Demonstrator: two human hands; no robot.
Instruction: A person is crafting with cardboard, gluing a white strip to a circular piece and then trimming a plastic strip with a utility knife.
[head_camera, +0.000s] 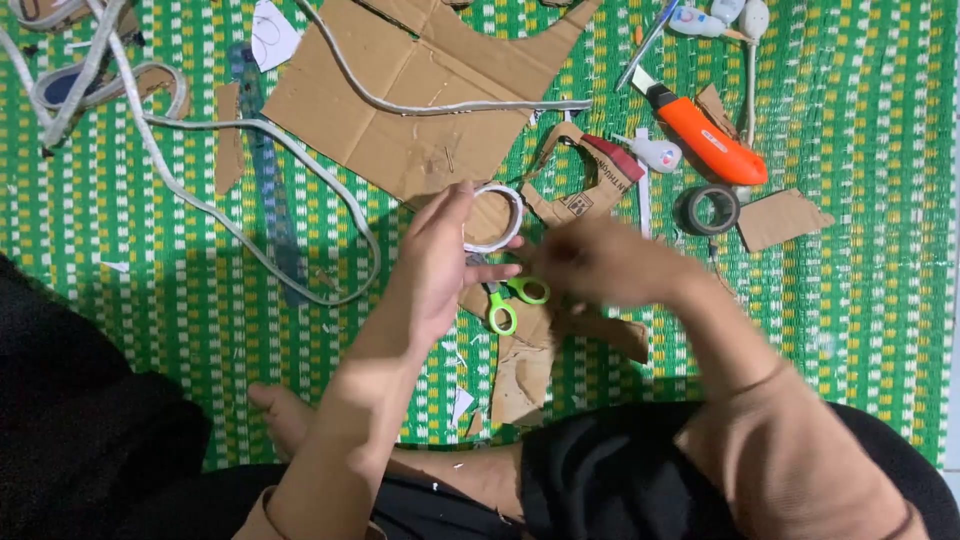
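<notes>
My left hand (435, 265) holds a white roll of tape (497, 215) upright by its rim, just above the mat. My right hand (600, 262) is blurred and close to the roll's right side, its fingers pinched together; what they pinch is too blurred to tell. Green-handled scissors (512, 298) lie on cardboard scraps directly under both hands.
A green woven mat (860, 280) covers the floor. A large cardboard piece (400, 90) and white cord (250, 150) lie at the back. An orange utility knife (705, 135), a dark tape roll (708, 209) and cardboard scraps (785, 218) sit to the right. A bare foot (285, 415) rests near me.
</notes>
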